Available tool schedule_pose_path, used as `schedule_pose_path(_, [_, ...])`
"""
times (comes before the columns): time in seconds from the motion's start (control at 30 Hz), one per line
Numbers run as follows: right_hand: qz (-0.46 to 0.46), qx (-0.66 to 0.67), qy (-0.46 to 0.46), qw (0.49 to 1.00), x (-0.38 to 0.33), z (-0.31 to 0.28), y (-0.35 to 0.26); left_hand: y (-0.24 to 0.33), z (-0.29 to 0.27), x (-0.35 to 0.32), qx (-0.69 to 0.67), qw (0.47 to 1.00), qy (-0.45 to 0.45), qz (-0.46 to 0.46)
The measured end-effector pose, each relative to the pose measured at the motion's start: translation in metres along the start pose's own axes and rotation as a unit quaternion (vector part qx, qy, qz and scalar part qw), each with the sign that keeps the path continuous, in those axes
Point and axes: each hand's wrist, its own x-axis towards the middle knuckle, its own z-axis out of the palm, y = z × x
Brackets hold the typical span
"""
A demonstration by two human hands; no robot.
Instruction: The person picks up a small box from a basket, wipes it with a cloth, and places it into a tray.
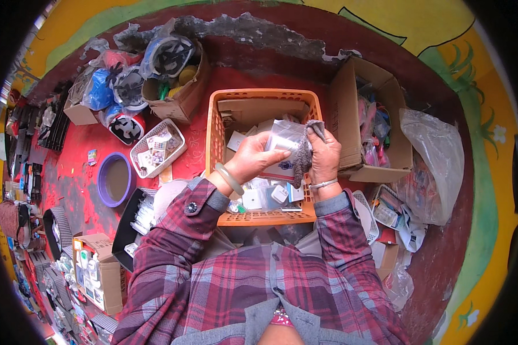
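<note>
Above an orange plastic basket [212,123], my left hand [248,158] pinches a small clear plastic packet [286,133] between thumb and fingers. What the packet contains is hard to make out. A grey fuzzy cloth [303,156] is bunched in my right hand [326,155], hanging down against the packet's right side. Below my hands, small packaged items [263,197] in white and clear wrapping lie in the basket. A cardboard piece [259,109] lines the basket's far end.
Right of the basket stands an open cardboard box [380,171] of colourful packages, beside a large clear plastic bag [434,155]. To the left are a white basket [178,150] of small items, a purple basin [102,178], a black tray [124,227] and a carton of wrapped helmets [181,106].
</note>
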Motion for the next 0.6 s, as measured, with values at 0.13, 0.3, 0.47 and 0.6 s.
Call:
schedule_pose_path(0.13, [0.011,-0.004,0.066,0.998,0.012,-0.013,0.001,0.005,-0.003,-0.004,-0.032,0.999,0.03,-0.016])
schedule_pose_path(0.3, [0.011,0.238,0.123,0.963,0.052,-0.076,-0.027,0.026,-0.032,-0.009,-0.211,0.97,0.121,-0.003])
schedule_pose_path(0.47, [-0.002,0.275,-0.084,0.958,0.015,-0.022,-0.053,0.019,-0.032,-0.004,-0.294,0.946,0.139,-0.014])
schedule_pose_path(0.6, [-0.155,-0.251,-0.243,0.924,-0.017,0.011,-0.022,-0.007,-0.016,0.007,-0.338,0.937,0.085,-0.026])
